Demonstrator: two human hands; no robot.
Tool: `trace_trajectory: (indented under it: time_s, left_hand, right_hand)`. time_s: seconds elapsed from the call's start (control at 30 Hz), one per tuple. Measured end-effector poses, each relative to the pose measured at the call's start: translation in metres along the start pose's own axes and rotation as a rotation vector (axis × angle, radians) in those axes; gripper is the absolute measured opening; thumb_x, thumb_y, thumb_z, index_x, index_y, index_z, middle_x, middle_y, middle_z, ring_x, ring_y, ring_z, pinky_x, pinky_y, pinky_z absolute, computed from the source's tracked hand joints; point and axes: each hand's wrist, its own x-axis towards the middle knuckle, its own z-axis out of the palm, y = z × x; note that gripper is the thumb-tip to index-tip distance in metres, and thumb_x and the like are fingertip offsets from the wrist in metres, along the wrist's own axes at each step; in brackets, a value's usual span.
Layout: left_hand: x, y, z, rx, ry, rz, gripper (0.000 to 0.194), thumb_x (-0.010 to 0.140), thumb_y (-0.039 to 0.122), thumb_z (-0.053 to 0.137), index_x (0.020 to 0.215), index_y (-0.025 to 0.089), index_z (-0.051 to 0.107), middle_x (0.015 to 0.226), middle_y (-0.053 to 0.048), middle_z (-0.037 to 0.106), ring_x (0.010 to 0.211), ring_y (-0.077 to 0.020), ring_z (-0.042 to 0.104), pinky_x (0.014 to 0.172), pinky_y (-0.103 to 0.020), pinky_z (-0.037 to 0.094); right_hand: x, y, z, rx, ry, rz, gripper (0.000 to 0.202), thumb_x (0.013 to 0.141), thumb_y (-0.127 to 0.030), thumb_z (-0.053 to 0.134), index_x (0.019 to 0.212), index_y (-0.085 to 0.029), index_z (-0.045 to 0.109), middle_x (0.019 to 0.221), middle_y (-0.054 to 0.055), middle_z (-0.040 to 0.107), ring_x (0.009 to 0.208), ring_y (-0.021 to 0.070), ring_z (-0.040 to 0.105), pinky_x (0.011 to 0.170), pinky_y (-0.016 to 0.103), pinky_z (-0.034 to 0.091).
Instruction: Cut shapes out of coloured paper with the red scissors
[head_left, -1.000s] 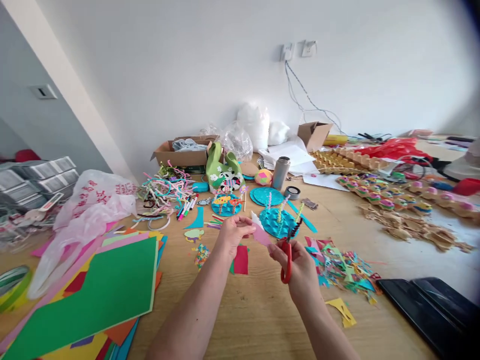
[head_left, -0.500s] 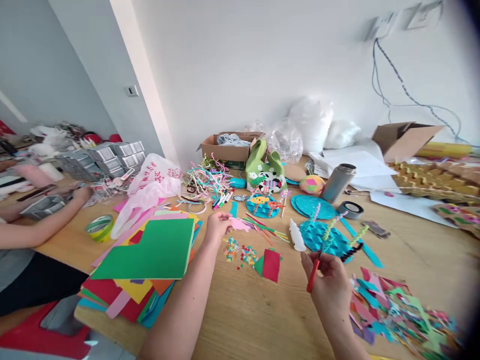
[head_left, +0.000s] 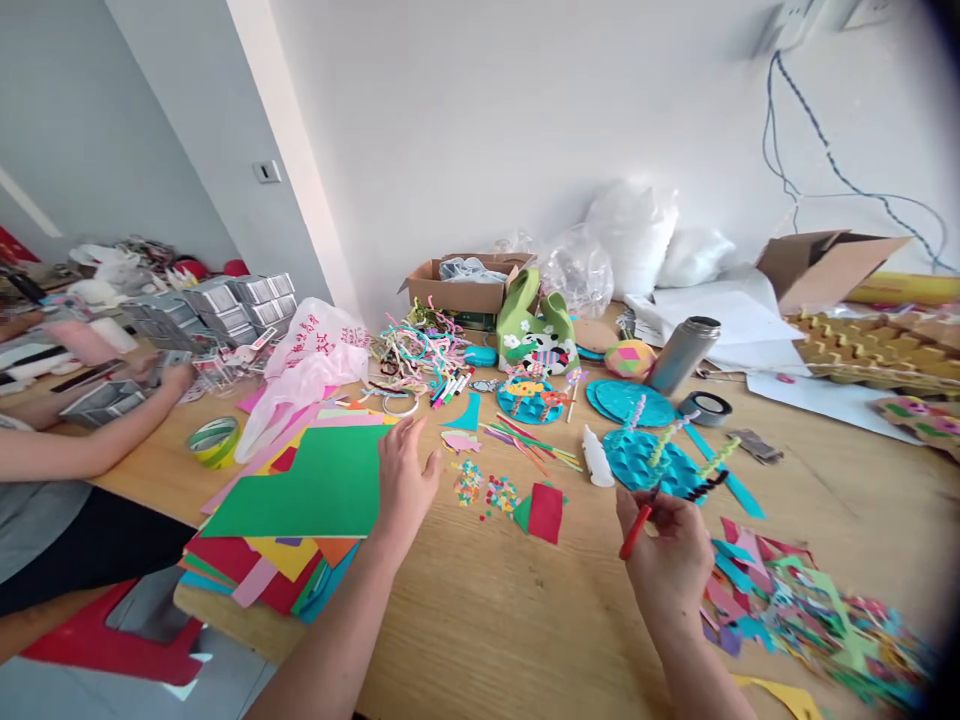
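My left hand [head_left: 407,477] hangs over the right edge of a stack of coloured sheets with a green sheet [head_left: 315,490] on top. Its fingers are apart and nothing is in them. A pink fish-shaped cutout [head_left: 460,441] lies on the table just right of it. My right hand [head_left: 667,535] is closed around red-handled scissors [head_left: 636,532], their blades mostly hidden by the fingers. Beyond that hand are a blue scalloped disc [head_left: 645,462] with fuzzy stems and a white glue bottle [head_left: 597,457]. Between the hands lie a red paper piece [head_left: 545,513] and small confetti dots [head_left: 501,493].
Paper scraps [head_left: 817,610] heap up at the right. Farther back stand a steel flask [head_left: 684,355], black tape [head_left: 706,407], a green panda bag [head_left: 536,335] and a pile of fuzzy stems [head_left: 420,350]. At left, a co-worker's arm [head_left: 82,450] handles grey boxes.
My left hand has let go of the pink fish cutout, which now lies on the table, and has moved left to the paper stack. My right hand still holds the scissors.
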Motion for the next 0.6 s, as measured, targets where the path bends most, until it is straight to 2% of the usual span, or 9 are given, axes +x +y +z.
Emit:
trace_trajectory:
  time_s: [0.1, 0.23, 0.33, 0.4, 0.47, 0.6]
  left_hand:
    - [-0.034, -0.003, -0.022, 0.044, -0.007, 0.112, 0.043, 0.083, 0.019, 0.059, 0.125, 0.019, 0.053, 0.124, -0.014, 0.059, 0.117, -0.028, 0.052, 0.099, -0.048, 0.044]
    - [-0.078, -0.016, -0.044, 0.036, -0.094, 0.135, 0.041, 0.086, 0.024, 0.056, 0.126, 0.019, 0.053, 0.119, -0.012, 0.062, 0.111, -0.0256, 0.057, 0.094, -0.043, 0.049]
    - [-0.097, -0.018, -0.052, 0.037, -0.168, 0.132, 0.037, 0.087, 0.026, 0.055, 0.123, 0.02, 0.055, 0.113, -0.01, 0.066, 0.105, -0.024, 0.061, 0.089, -0.041, 0.052]
    - [-0.099, -0.011, -0.05, 0.014, -0.228, 0.165, 0.031, 0.087, 0.024, 0.054, 0.117, 0.021, 0.059, 0.108, -0.008, 0.068, 0.101, -0.0229, 0.063, 0.087, -0.039, 0.053]
    - [-0.095, 0.003, -0.041, -0.023, -0.302, 0.226, 0.026, 0.085, 0.02, 0.056, 0.109, 0.02, 0.063, 0.102, -0.008, 0.069, 0.097, -0.0222, 0.063, 0.085, -0.038, 0.054]
    - [-0.079, 0.042, -0.007, -0.046, -0.485, 0.363, 0.021, 0.084, 0.015, 0.055, 0.101, 0.018, 0.067, 0.103, -0.008, 0.068, 0.1, -0.0223, 0.059, 0.09, -0.041, 0.051]
  right_hand:
    - [-0.001, 0.001, 0.001, 0.06, 0.004, -0.048, 0.032, 0.071, -0.041, 0.073, 0.08, -0.02, 0.051, 0.075, 0.003, 0.061, 0.07, 0.0193, 0.059, 0.067, 0.033, 0.047]
    - [0.0, 0.005, 0.002, 0.008, 0.008, -0.079, 0.027, 0.074, -0.038, 0.07, 0.08, -0.02, 0.05, 0.075, 0.003, 0.06, 0.07, 0.0188, 0.059, 0.067, 0.033, 0.048]
    - [0.001, 0.008, 0.002, -0.085, -0.112, -0.128, 0.024, 0.076, -0.038, 0.066, 0.082, -0.021, 0.051, 0.075, 0.004, 0.063, 0.069, 0.019, 0.06, 0.067, 0.032, 0.048]
    - [0.001, 0.01, 0.004, -0.157, -0.258, -0.176, 0.021, 0.079, -0.037, 0.063, 0.084, -0.021, 0.052, 0.078, 0.005, 0.066, 0.07, 0.0198, 0.061, 0.067, 0.032, 0.048]
    - [0.0, 0.011, 0.006, -0.186, -0.408, -0.227, 0.016, 0.081, -0.034, 0.059, 0.087, -0.021, 0.051, 0.083, 0.007, 0.068, 0.074, 0.0209, 0.063, 0.068, 0.033, 0.049]
    - [-0.002, 0.014, 0.01, -0.193, -0.514, -0.273, 0.014, 0.08, -0.03, 0.059, 0.089, -0.022, 0.053, 0.091, 0.009, 0.068, 0.083, 0.0225, 0.065, 0.074, 0.034, 0.052]
